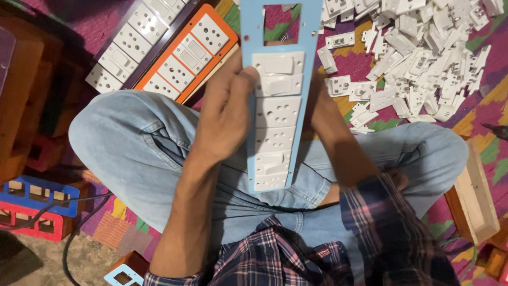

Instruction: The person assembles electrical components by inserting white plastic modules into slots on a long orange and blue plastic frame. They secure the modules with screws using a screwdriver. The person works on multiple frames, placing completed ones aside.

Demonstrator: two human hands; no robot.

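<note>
A person sits cross-legged on a patterned floor mat (492,100), and both hands hold a long light-blue switch plate (276,95) upright over the lap, at the centre of the view and running toward 12 o'clock. The left hand (226,114) grips the plate's left edge, its fingers (244,74) curled closed around it, with the thumb tip pressing a white rocker switch (279,85) set in the plate. The right hand (323,108) sits behind the plate's right edge; it seems to clasp the plate, though how tightly its fingers close cannot be told from here. The plate carries white switches and sockets in its lower openings, while the top opening (280,24) is bare and the mat shows through it.

At 1 to 2 o'clock a loose heap of white switch and socket modules (418,50) lies on the mat. At 11 o'clock lie a finished orange switch plate (185,55) and, just beside it, a dark one (135,42). A wooden box (479,198) sits at 4 o'clock, and blue and red frames (34,204) at 8 o'clock.
</note>
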